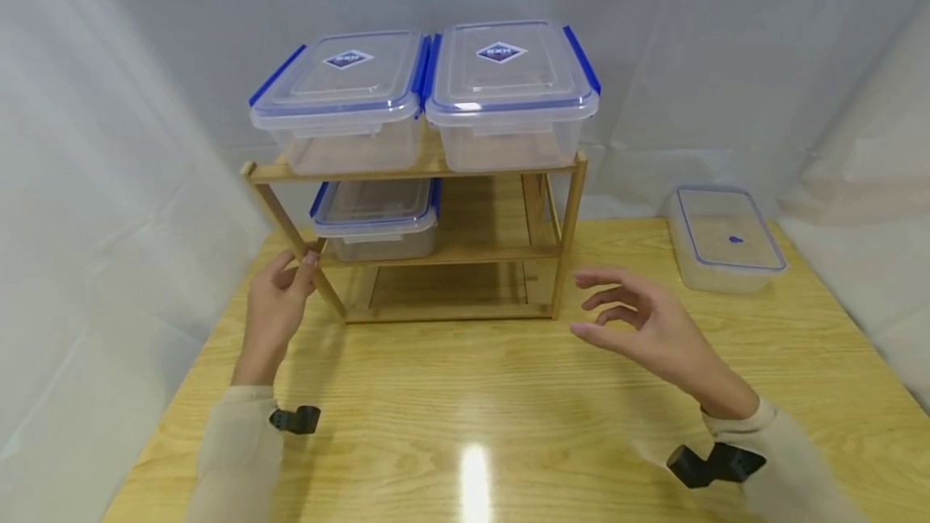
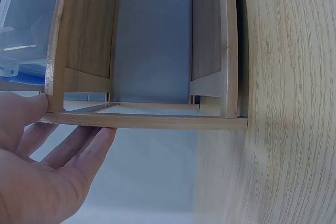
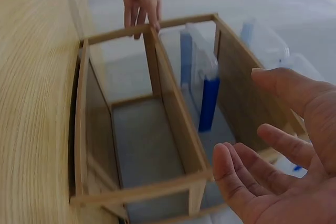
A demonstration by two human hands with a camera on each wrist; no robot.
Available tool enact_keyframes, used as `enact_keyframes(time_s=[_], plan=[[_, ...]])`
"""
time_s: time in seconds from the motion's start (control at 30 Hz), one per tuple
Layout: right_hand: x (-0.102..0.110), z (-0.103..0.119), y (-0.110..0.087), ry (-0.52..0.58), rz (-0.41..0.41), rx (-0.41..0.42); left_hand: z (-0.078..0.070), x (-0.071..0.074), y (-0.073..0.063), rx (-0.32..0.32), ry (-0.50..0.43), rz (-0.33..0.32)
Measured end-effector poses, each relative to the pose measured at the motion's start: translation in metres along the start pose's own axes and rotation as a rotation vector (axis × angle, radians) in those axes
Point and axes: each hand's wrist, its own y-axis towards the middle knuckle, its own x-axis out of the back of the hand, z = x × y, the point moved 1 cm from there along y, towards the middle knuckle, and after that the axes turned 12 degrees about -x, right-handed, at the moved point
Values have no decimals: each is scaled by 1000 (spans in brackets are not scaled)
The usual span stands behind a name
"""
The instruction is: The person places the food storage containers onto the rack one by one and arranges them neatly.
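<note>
A wooden shelf rack (image 1: 450,313) with several tiers stands on the table. My left hand (image 1: 278,293) grips its left front post where the middle shelf joins; in the left wrist view the thumb lies on the front and the fingers (image 2: 94,153) go behind the post. My right hand (image 1: 643,329) hovers just right of the right front post, fingers apart and loosely bent, holding nothing. Two clear containers with blue clips, a left one (image 1: 349,95) and a right one (image 1: 512,87), sit side by side on top. A similar container (image 1: 378,220) occupies the middle shelf's left side.
Another clear container (image 1: 726,240) with a blue-edged lid rests on the table (image 1: 450,394) at the right. A whitish cloth (image 1: 690,63) hangs behind and at both sides.
</note>
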Motion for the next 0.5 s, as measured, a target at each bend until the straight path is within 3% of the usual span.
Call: enact_keyframes(time_s=[0.2,0.5], plan=[[28,-21,-13,-22,-96,-44,-1,0,-1,16,-6,2],[75,-72,-26,-7,-274,-80,-2,-1,0,11,-6,-6]])
